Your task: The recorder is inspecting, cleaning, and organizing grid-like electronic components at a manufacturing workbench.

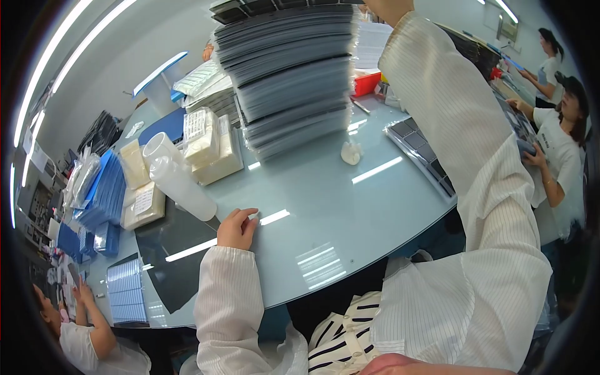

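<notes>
Fingers [240,219] near tray stack [290,75] edge

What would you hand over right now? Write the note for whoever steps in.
Left hand: resting on the glass table, fingers curled, holding nothing visible, beside a lying white bottle.
Right hand: raised to the top of the tall stack of grey trays; its grip is cut off by the frame edge.
Done: trays stacked high.
Left: cannot tell. A dark tray lies at the table's right edge.
</notes>
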Tool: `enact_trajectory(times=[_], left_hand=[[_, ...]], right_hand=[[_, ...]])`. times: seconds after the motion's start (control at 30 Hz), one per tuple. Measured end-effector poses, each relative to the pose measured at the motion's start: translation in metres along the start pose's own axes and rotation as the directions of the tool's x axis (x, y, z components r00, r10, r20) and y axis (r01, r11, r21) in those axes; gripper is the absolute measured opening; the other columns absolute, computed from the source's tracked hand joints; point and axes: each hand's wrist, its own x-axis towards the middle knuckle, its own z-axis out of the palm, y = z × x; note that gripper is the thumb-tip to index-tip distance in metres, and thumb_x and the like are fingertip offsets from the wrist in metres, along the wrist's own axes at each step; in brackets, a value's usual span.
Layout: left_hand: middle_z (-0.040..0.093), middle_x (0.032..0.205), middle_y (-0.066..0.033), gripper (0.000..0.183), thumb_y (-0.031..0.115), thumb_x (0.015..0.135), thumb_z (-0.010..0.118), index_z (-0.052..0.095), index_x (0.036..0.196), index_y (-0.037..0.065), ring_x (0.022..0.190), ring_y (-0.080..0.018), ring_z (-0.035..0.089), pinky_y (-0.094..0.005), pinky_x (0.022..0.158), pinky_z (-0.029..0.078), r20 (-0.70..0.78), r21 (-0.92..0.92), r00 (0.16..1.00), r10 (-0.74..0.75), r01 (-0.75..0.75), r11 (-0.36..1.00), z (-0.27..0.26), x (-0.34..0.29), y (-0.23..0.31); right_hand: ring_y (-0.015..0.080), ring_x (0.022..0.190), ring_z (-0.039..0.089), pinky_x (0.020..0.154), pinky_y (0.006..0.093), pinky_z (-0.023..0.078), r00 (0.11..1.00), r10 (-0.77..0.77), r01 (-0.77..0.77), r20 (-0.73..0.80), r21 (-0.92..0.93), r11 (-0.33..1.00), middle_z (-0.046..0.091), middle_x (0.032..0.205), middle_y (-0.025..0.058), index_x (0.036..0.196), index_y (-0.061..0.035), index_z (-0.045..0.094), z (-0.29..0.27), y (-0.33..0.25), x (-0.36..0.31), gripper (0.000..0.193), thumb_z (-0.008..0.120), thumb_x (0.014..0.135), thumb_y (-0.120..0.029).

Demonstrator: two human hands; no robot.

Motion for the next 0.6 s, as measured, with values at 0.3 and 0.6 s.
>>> enact_trajectory(times=[0.3, 0.6], left_hand=[[0.054, 0.072, -0.0071, 0.018, 0.013, 0.082, 0.059, 0.065, 0.099, 0.010, 0.063, -0.0201, 0.054, -0.0303, 0.062, 0.044, -0.007, -0.040, 1.000, -0.001, 0.000, 0.999, 0.005, 0.000, -0.007], [0.055, 0.074, -0.0075, 0.018, 0.012, 0.084, 0.057, 0.064, 0.101, 0.010, 0.065, -0.0193, 0.054, -0.0306, 0.064, 0.045, 0.010, 0.019, 1.000, -0.002, 0.002, 1.000, 0.000, -0.001, 0.003]], right_hand=[[0.0241, 0.062, 0.063, 0.061, 0.0324, 0.049, 0.992, 0.093, -0.095, 0.090, 0.018, 0.995, 0.065, 0.065, 0.0100, 0.071, -0.0107, 0.070, 0.012, 0.002, -0.005, 0.023, 0.076, 0.061, -0.030], [0.0114, 0.056, 0.059, 0.054, 0.0245, 0.045, 0.996, 0.049, -0.077, 0.078, 0.418, 0.905, 0.064, 0.061, 0.0065, 0.072, -0.0009, 0.068, -0.006, -0.015, -0.001, 0.015, 0.071, 0.072, -0.015]])
